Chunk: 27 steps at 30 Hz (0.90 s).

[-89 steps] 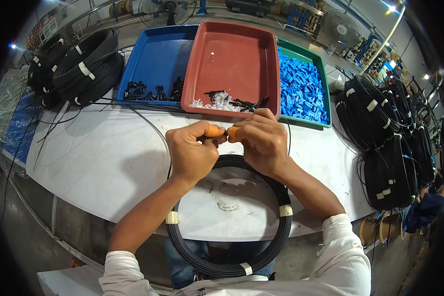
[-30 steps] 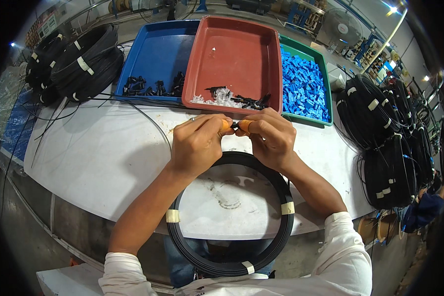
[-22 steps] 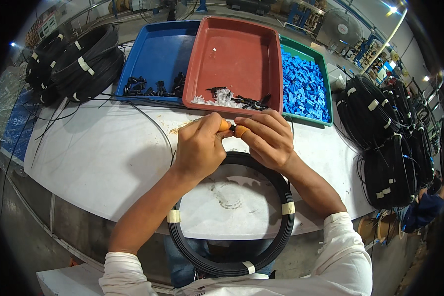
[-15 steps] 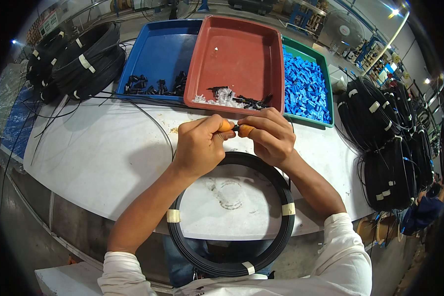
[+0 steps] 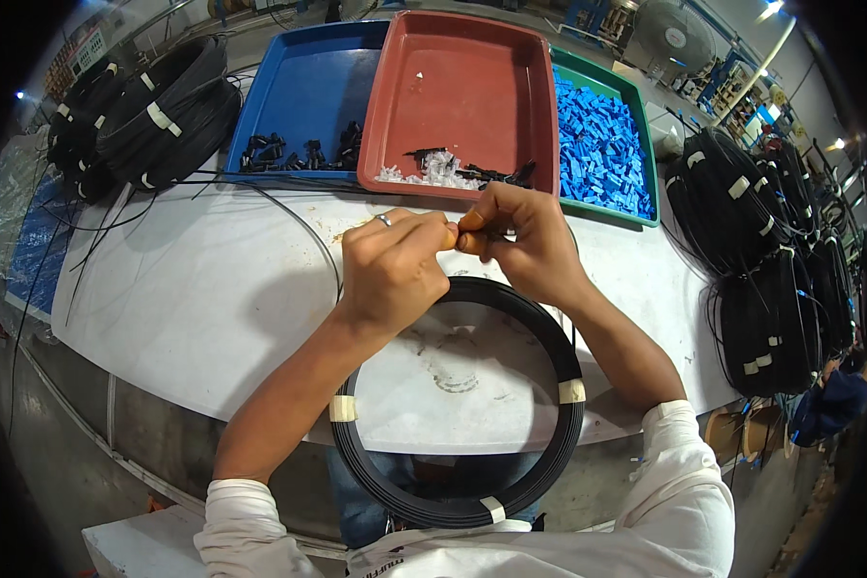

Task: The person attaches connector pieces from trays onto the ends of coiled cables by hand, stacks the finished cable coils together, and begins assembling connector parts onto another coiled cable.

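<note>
My left hand [image 5: 392, 258] and my right hand [image 5: 525, 236] meet fingertip to fingertip over the table, just in front of the red tray. Both are closed in a pinch, with orange coverings on some fingertips. Whatever lies between the fingers is hidden by them. Below the hands is a round coil of black cable [image 5: 541, 337], bound with bands of pale tape, which overhangs the table's near edge. A thin dark cable [image 5: 303, 223] curves from the left toward the coil, passing behind my left hand.
Behind the hands stand a blue tray [image 5: 303, 82] with black pieces, a red tray [image 5: 462, 91] with white and black pieces, and a green tray [image 5: 653, 183] full of blue pieces. Black cable coils [image 5: 169, 125] are piled left on the white table [image 5: 183, 318]; more coils [image 5: 766, 318] hang right.
My fingertips have drawn together and covered the small black piece that showed between them. My right hand has turned, with its knuckles higher. The view has shifted slightly.
</note>
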Each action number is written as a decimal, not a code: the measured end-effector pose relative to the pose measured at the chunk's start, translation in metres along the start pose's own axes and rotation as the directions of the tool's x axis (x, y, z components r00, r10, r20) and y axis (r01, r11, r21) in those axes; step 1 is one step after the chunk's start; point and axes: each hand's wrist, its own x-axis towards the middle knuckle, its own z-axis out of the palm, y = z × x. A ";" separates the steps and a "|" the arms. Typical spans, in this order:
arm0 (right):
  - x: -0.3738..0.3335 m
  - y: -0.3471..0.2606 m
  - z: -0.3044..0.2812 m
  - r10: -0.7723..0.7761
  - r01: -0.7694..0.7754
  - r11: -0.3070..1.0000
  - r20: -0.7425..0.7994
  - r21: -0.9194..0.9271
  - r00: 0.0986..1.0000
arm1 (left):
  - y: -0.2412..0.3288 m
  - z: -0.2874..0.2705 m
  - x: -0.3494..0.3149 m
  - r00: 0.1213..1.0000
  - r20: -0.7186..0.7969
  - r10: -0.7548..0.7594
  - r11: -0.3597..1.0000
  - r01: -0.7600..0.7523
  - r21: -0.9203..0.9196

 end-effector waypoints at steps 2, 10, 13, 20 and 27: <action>0.000 0.007 0.001 -0.233 0.225 0.955 -0.021 -0.191 0.972 | -0.001 -0.001 0.000 0.999 -0.001 -0.043 0.999 0.043 -0.022; 0.002 0.024 0.001 -0.826 0.668 0.284 0.179 -0.688 0.535 | 0.004 0.001 -0.002 0.783 0.254 -0.569 0.688 0.621 -0.375; -0.006 0.016 0.011 -0.522 0.404 0.712 -0.047 -0.574 0.852 | 0.002 0.003 -0.003 0.947 0.072 -0.312 0.923 0.320 -0.213; 0.010 0.015 0.004 0.062 -0.057 0.994 -0.047 0.091 0.997 | -0.002 0.001 0.004 0.999 0.034 -0.020 0.996 0.017 0.087; 0.014 0.028 -0.024 -0.175 0.184 0.973 0.074 -0.139 0.982 | -0.015 -0.003 0.005 0.897 0.201 -0.393 0.858 0.437 -0.270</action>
